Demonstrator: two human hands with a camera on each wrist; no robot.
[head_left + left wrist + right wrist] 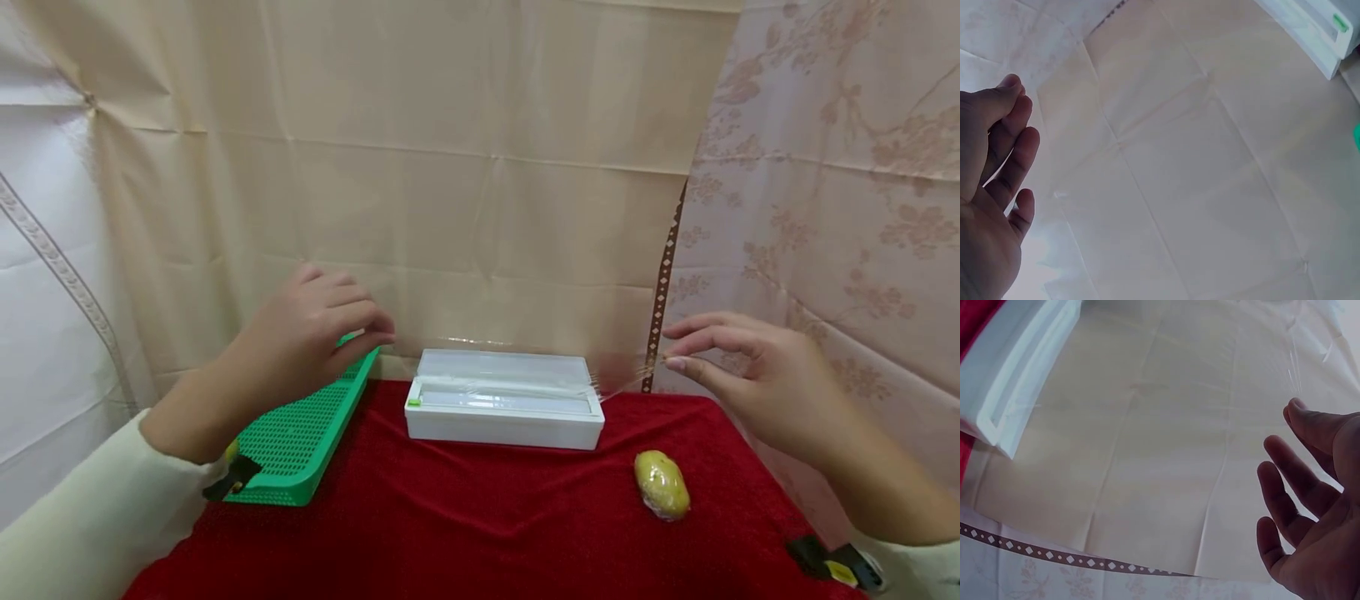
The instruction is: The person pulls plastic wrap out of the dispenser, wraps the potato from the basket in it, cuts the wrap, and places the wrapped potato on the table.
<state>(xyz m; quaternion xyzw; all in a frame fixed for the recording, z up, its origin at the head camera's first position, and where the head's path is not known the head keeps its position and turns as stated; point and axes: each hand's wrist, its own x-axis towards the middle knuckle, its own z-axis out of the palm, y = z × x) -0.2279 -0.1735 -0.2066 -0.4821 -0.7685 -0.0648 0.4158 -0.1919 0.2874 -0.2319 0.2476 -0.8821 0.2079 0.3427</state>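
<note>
**Clear film spread above dispenser**

On my head view, thin, glossy film [480,341] spans between left hand [330,321] and right hand [757,367], pinched at both ends, creased toward the right. Below, I log an upright white oblong dispenser [504,429], far centre, lid raised at its far side.

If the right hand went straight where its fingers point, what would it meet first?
Past the clear film it pinches, probably the left hand, across the white box, though depth is unclear.
</note>
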